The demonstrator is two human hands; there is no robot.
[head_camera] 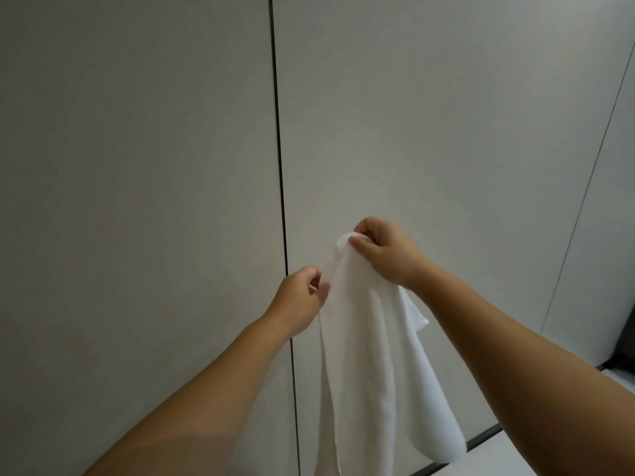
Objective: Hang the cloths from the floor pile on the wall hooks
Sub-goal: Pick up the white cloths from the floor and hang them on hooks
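The right hand (385, 252) is pinching the white cloth (364, 355) by its top against the far wall (137, 166), likely over a hidden hook, while the left hand (302, 297) is pinching its left edge, steadying the drape.

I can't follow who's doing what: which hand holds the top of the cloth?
The right hand pinches the cloth at its bunched top; the left hand sits lower, at its left edge.

cloth (360, 338) | plain white, soft, creased lengthwise | top corner bunched in right hand (385, 252) fingers, left edge pinched lower down by left hand (302, 297) | rest hangs loose below and between both hands, lower end out of view
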